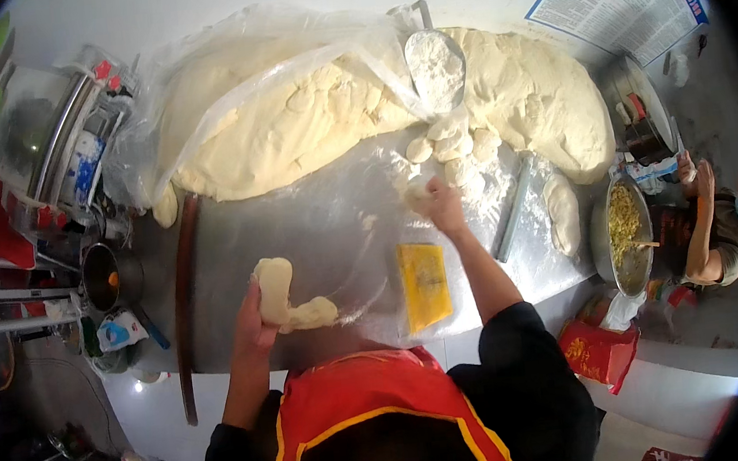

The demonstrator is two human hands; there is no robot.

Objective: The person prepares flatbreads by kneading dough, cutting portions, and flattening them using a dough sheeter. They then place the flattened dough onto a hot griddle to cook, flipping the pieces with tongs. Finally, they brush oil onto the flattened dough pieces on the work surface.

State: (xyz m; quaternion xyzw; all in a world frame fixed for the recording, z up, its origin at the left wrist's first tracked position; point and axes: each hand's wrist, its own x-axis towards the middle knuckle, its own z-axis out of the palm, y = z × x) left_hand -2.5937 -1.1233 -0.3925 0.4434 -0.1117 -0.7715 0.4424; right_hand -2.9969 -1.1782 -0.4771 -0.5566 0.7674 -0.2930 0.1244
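Observation:
My left hand (254,321) grips a strip of dough (275,289) just above the near edge of the steel table (242,229); its lower end bends right onto the metal. My right hand (443,206) is farther off at the right, blurred, at a pale lump of dough; whether the fingers close on it cannot be seen. Small dough pieces (461,148) lie in flour beyond it. A metal scoop of flour (435,71) rests between two large dough masses, the left one (279,132) partly under clear plastic, the right one (529,95) uncovered.
A yellow dough scraper (424,285) lies near the table's front. A dark wooden stick (187,294) overhangs at left; a grey rod (515,210) and dough piece (563,215) lie right. Beyond are a bowl of chopped filling (627,225) and another person (709,231). A metal pot (101,276) stands left.

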